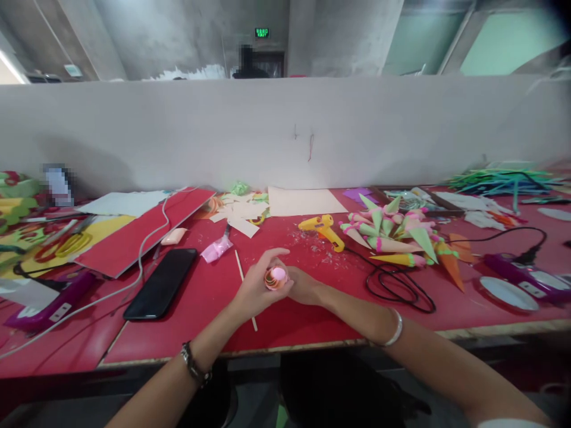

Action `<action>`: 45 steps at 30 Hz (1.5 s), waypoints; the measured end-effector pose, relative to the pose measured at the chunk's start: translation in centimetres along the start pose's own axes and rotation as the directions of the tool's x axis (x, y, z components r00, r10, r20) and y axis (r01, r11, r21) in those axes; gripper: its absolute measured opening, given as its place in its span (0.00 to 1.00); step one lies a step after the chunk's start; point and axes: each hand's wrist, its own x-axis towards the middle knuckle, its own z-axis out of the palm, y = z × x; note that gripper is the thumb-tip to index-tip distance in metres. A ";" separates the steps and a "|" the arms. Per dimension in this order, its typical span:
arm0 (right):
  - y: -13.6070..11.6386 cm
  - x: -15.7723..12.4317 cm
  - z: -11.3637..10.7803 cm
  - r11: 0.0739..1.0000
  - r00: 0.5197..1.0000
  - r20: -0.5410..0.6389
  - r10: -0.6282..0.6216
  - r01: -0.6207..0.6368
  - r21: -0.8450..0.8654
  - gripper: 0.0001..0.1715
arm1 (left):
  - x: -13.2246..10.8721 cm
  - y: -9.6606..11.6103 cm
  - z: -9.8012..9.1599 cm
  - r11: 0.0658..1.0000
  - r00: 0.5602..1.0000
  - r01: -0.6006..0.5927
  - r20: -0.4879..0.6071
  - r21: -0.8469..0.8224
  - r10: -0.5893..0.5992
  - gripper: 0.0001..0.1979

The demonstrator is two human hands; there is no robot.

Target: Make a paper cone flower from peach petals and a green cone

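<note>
A small round craft piece [275, 277], with a pink top and orange-and-dark stripes round it, is held above the red table near its front edge. My left hand [254, 288] is curled round its left side, with the index finger arched over behind it. My right hand [306, 286] meets it from the right, its fingers closed against the piece and partly hidden behind it. The lower part of the piece is out of sight in the hands. Under my left hand and wrist lies a thin wooden stick [241, 267] on the table.
A black phone [161, 285] and a white cable [141, 252] lie left. A yellow glue gun [322, 229], its black cord [401, 291] and a pile of green-and-pink paper cones [392, 232] are right. Purple power strips [526, 276] sit at both sides. A grey partition [223, 137] stands behind.
</note>
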 end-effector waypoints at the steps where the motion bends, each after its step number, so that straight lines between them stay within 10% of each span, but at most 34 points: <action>1: -0.1 0.1 -0.1 1.000 1.000 0.004 0.013 -0.013 0.028 0.11 | 0.1 0.0 -0.1 1.000 1.000 0.010 -0.029 -0.001 -0.010 0.19; 13: -0.7 1.0 -3.2 0.919 0.881 0.472 0.034 -0.212 0.331 0.18 | 0.8 -0.6 -1.3 0.834 0.978 0.207 0.096 -0.512 -0.184 0.10; 24: -0.6 0.9 -3.3 0.820 0.875 0.481 0.061 -0.318 0.475 0.24 | 1.3 -0.1 -1.5 0.602 0.957 0.122 -0.066 -0.789 -0.281 0.15; 45: -0.7 0.4 -2.7 0.668 0.914 0.406 0.029 -0.320 0.672 0.19 | 2.1 -0.3 -1.3 0.599 0.987 0.086 -0.016 -0.796 -0.162 0.15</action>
